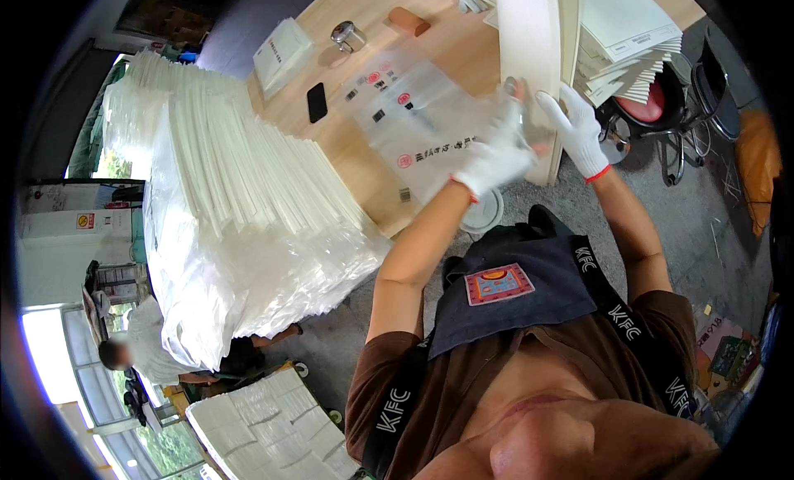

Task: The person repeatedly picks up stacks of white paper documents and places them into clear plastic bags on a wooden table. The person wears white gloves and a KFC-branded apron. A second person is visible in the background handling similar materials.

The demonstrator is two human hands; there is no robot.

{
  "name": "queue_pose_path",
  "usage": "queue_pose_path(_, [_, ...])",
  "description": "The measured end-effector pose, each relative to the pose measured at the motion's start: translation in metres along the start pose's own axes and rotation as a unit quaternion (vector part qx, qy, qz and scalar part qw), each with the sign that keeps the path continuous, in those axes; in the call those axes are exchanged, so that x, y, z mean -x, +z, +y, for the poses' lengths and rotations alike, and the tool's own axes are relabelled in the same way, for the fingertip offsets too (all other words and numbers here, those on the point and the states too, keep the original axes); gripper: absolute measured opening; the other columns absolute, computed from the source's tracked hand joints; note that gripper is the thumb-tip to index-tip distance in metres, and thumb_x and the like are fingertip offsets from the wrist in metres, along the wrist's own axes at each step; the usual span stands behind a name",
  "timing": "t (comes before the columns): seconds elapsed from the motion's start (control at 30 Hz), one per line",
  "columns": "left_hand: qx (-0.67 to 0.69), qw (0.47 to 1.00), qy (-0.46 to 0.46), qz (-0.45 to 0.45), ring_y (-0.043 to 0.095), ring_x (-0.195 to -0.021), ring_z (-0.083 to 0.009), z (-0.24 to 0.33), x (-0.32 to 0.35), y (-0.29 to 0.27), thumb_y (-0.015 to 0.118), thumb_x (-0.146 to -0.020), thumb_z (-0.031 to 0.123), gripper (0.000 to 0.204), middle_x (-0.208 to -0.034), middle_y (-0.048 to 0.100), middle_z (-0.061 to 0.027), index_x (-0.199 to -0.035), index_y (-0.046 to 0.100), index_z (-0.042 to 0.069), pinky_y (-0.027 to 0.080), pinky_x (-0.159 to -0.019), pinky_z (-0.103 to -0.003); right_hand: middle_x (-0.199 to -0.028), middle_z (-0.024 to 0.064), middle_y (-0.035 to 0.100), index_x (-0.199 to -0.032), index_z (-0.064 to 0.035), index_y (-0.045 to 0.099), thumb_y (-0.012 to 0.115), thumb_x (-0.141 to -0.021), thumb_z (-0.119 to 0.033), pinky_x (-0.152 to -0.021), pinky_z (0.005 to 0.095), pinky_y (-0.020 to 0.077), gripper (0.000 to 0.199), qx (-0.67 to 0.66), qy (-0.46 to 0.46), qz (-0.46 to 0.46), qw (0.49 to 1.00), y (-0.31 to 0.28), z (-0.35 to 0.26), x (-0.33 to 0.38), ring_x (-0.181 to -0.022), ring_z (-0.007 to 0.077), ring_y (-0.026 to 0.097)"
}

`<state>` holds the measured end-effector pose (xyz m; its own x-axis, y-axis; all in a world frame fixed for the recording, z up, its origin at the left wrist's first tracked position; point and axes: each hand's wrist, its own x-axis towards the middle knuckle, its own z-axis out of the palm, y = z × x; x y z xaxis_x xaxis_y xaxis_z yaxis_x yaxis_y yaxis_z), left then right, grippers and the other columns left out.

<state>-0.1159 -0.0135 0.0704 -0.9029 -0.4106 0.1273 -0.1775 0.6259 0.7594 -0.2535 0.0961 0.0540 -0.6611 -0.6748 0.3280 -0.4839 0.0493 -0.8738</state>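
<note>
Both my hands wear white gloves with red cuffs. A tall, narrow stack of cream paper sheets lies lengthwise at the near edge of the wooden table. My left hand is over the near end of this stack, smeared by motion, so its grip is unclear. Along the stack's right edge, my right hand has its thumb and fingers spread, with nothing seen in it. Flat, clear printed plastic bags lie to the left of my left hand. Fanned white sheets rest beyond my right hand.
A large plastic-wrapped paper pile stands at left. On the table are a phone, a metal cup, a brown cylinder and a white packet. A red-seated stool is at right. Another person bends behind the pile.
</note>
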Motion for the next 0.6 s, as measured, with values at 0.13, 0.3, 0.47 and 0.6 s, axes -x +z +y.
queue_pose_path(0.13, [0.436,0.893,-0.063,0.090,0.056,-0.058,-0.0118,-0.048,0.005,-0.071,0.044,-0.094,0.023,0.053,-0.128,0.049,-0.0112,-0.143,0.027,0.009,0.048,-0.059,-0.024,-0.094,0.0180,0.059,-0.089,-0.0029,0.057,0.060,-0.083,-0.021,-0.066,0.0387,0.0472,0.019,0.213,-0.148,-0.094,0.961,-0.039,-0.028,0.000,-0.081,0.0351,0.059])
queue_pose_path(0.3, [0.439,0.894,-0.033,0.079,0.056,-0.076,-0.0145,-0.043,0.024,-0.138,0.046,-0.092,0.017,0.047,-0.123,0.056,-0.0073,-0.138,0.038,0.008,0.048,-0.071,-0.027,-0.101,0.0184,0.059,-0.084,-0.0058,0.058,0.059,-0.079,-0.020,-0.059,0.0374,0.0500,0.015,0.373,-0.372,-0.223,0.821,-0.041,-0.023,-0.001,-0.076,0.0305,0.063])
queue_pose_path(0.47, [0.066,0.997,0.016,-0.038,0.056,-0.099,-0.0243,-0.014,0.064,-0.050,0.056,-0.085,0.011,0.051,-0.115,0.059,-0.0114,-0.133,0.042,0.005,0.044,-0.083,-0.034,-0.090,0.0084,0.065,-0.091,-0.0027,0.064,0.054,-0.084,-0.015,-0.068,0.0315,0.0519,0.017,0.325,-0.207,-0.433,0.815,-0.007,-0.057,-0.018,-0.075,0.0216,0.065])
queue_pose_path(0.6, [0.010,0.971,0.134,0.198,0.064,-0.071,-0.0209,-0.069,0.117,0.017,0.057,-0.084,0.013,0.027,-0.084,0.066,-0.0073,-0.111,0.057,0.007,0.050,-0.064,-0.031,-0.098,0.0031,0.066,-0.108,-0.0001,0.062,0.054,-0.089,-0.019,-0.079,0.0273,0.0484,0.028,-0.312,0.298,-0.422,0.798,0.020,0.012,-0.020,-0.088,0.0115,0.060])
